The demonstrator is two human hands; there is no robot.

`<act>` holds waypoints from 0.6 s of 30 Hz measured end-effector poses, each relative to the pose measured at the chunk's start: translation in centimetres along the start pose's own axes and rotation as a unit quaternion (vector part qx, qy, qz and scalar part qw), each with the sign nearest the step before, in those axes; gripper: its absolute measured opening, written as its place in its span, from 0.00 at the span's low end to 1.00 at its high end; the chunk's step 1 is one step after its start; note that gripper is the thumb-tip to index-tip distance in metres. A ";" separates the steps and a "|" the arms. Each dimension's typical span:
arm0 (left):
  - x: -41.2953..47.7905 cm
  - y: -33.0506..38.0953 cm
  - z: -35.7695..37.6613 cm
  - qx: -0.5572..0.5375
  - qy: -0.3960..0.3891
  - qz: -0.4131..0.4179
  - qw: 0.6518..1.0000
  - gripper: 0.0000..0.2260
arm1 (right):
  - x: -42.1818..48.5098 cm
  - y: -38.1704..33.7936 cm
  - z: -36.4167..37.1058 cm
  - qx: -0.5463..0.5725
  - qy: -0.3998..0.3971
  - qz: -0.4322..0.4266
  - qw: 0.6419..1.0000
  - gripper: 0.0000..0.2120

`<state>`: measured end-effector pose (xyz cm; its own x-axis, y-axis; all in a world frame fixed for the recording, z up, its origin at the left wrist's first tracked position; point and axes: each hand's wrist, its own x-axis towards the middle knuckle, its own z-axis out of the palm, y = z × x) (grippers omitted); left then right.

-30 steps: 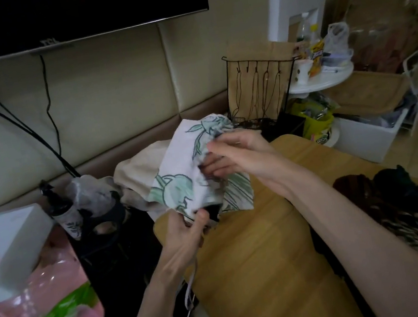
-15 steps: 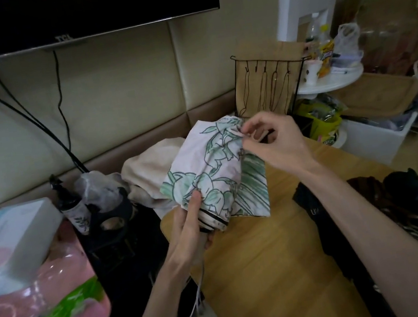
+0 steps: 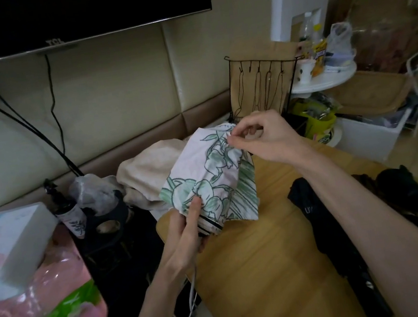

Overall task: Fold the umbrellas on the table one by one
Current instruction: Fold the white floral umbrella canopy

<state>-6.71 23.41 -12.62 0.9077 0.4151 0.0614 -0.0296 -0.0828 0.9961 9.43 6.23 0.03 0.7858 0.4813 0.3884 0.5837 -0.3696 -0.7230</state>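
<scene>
A white umbrella with a green floral print is held above the left end of the wooden table. My left hand grips its lower end, thumb pressed on the canopy. My right hand pinches the fabric at the umbrella's upper end. A black umbrella lies on the table to the right, partly under my right forearm. More dark umbrella fabric is heaped at the table's right edge.
Beige cloth lies behind the floral umbrella. A spray bottle and a white box on pink packaging stand at the left. A black wire rack, a round white side table and storage bins crowd the back right.
My right hand moved up from the middle of the floral umbrella to its top end and now pinches the fabric there. My left hand's hold stays much the same.
</scene>
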 end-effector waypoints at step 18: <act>0.2 0.1 -0.9 0.018 0.016 0.084 0.996 0.24 | -0.1 -0.3 -1.6 0.137 -0.085 0.150 0.975 0.14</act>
<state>-6.95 24.28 -12.47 0.8777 0.4208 0.2293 -0.1644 -0.1849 0.9689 9.50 5.06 1.10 0.8539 0.5178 0.0526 0.2377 -0.2981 -0.9245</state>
